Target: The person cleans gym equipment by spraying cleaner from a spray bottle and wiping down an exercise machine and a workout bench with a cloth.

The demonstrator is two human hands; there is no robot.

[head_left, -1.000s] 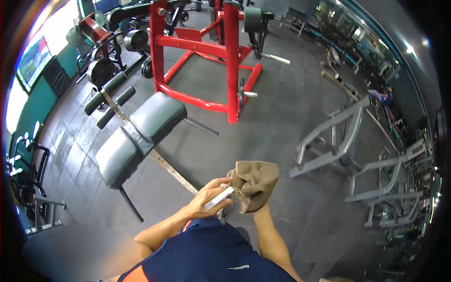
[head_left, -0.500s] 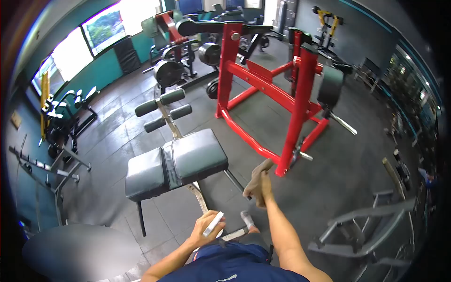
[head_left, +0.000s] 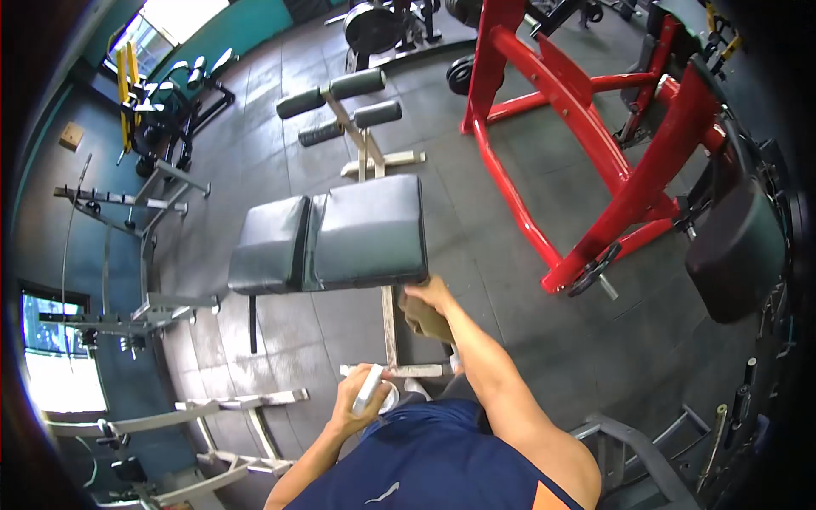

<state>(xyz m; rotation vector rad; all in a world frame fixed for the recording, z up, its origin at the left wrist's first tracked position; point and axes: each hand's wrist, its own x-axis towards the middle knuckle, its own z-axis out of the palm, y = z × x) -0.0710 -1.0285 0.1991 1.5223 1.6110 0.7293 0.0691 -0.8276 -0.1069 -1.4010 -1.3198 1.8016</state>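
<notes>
My left hand (head_left: 350,404) is wrapped around a white object (head_left: 367,389), perhaps the top of a spray bottle; the body is mostly hidden. It is held low, close to my waist. My right hand (head_left: 432,297) reaches forward with a brown cloth (head_left: 427,323) in its fingers. Hand and cloth are at the near right corner of a black padded bench (head_left: 365,242), just under the pad edge. The cloth hides the bench's right-hand handle there. A dark handle (head_left: 253,323) hangs below the bench's left side.
Foam leg rollers (head_left: 357,83) stand on the bench's far end. A red machine frame (head_left: 552,110) is at the right, with a dark pad (head_left: 738,251) near it. Grey metal frames (head_left: 255,433) are at the lower left, and a rack (head_left: 153,195) is by the left wall.
My view has tilted down and turned left. My right hand has brought the cloth from the open floor area right of the bench to its near right corner. My left hand still holds the white object.
</notes>
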